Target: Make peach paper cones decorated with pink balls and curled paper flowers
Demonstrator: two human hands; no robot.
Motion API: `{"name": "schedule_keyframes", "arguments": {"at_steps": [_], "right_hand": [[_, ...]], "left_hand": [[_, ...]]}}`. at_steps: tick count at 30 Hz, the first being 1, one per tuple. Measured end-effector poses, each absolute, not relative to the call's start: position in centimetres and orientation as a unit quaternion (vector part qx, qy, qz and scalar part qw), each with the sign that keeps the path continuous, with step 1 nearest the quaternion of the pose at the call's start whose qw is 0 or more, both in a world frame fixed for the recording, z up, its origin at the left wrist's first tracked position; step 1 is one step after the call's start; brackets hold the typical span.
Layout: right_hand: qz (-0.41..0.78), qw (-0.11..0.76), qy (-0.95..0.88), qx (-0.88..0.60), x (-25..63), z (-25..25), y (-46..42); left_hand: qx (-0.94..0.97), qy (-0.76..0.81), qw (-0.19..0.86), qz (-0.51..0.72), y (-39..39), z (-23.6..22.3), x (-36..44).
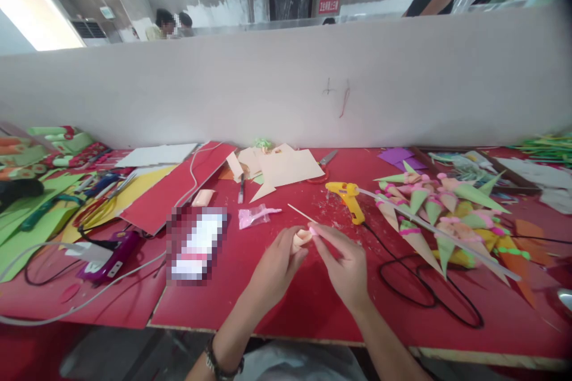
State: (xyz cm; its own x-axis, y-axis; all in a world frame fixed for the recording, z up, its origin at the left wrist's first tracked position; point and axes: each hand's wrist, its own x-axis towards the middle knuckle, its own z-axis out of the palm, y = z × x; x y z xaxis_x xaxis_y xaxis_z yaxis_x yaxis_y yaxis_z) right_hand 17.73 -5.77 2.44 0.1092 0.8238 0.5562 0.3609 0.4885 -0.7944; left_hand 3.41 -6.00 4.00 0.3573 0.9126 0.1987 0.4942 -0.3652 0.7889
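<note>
My left hand (277,265) and my right hand (342,265) meet over the red table (277,309), near its front edge. Together they pinch a small rolled piece of peach foam (302,237). A thin wooden stick (302,214) juts up and to the left from between the fingers. Both hands have their fingers closed on the piece. A yellow glue gun (348,197) lies just beyond my right hand, its black cord (424,289) looping to the right.
A heap of green and peach paper cones (440,217) lies right. Peach foam sheets (281,166), scissors (325,165), a small pink bag (254,215), a phone (196,244). Coloured sheets, cables and a purple tool (111,256) left. A white partition (286,83) stands behind; people beyond.
</note>
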Motion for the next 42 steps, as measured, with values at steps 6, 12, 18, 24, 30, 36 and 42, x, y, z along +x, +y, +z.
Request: {"name": "schedule_keyframes", "arguments": {"at_steps": [6, 12, 18, 24, 30, 36, 42], "right_hand": [[0.18, 0.564, -0.668, -0.452, 17.4, 1.9, -6.0], [0.176, 0.508, -0.71, -0.454, 17.5, 1.8, -5.5], [0.207, 0.397, -0.746, -0.494, 18.3, 2.6, -3.1], [0.203, 0.274, -0.802, -0.491, 16.0, 2.5, 2.1], [0.213, 0.242, -0.812, -0.487, 13.4, -0.1, 6.0], [0.235, 0.271, -0.797, -0.486, 13.5, -1.4, 6.4], [0.276, 0.344, -0.768, -0.463, 13.3, -1.3, 5.9]], "left_hand": [[0.753, 0.46, 0.312, 0.351, -6.1, 3.9, 3.4], [0.751, 0.496, 0.279, 0.334, -5.3, 2.8, 3.1], [0.788, 0.588, 0.057, 0.175, -4.1, 0.2, 2.0], [0.796, 0.573, 0.008, 0.193, -0.1, 0.8, 0.2], [0.81, 0.557, 0.018, 0.18, 4.0, -0.4, -0.7], [0.799, 0.568, 0.016, 0.196, 4.0, -1.5, -0.3], [0.789, 0.574, 0.039, 0.216, 4.1, -1.8, 0.0]]}}
